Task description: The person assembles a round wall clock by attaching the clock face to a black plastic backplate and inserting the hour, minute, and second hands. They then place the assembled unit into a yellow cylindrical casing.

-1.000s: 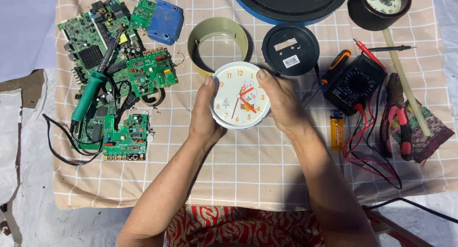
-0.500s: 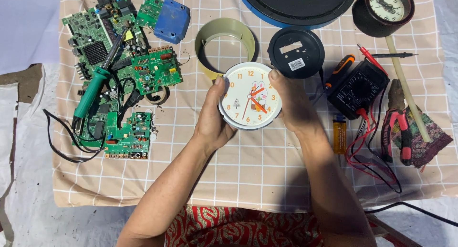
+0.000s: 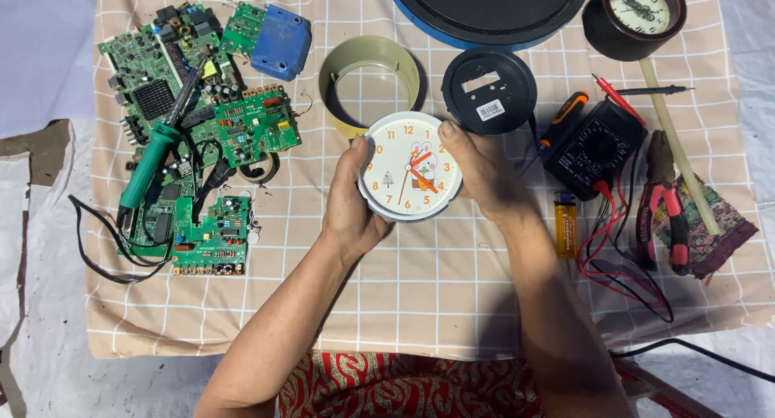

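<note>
A small round white clock (image 3: pixel 410 166) with orange numerals and orange hands is held face up over the checked cloth (image 3: pixel 420 281). My left hand (image 3: pixel 351 204) grips its left rim. My right hand (image 3: pixel 484 176) grips its right rim, thumb on the top edge. Just behind the clock lie an empty olive-green ring casing (image 3: pixel 370 83) and a round black back cover (image 3: pixel 489 91) with a white label.
Several green circuit boards (image 3: pixel 202 135), a green-handled soldering iron (image 3: pixel 157 156) and a blue block (image 3: pixel 281 41) fill the left. On the right lie a black multimeter (image 3: pixel 593 148) with red leads, a yellow lighter (image 3: pixel 565 224), red pliers (image 3: pixel 662 216), a small dark clock (image 3: pixel 638 16) and a large black disc (image 3: pixel 492 10).
Both hands have kept hold of the clock and turned it slightly; its face sits a little more upright in view. The view has shifted a little.
</note>
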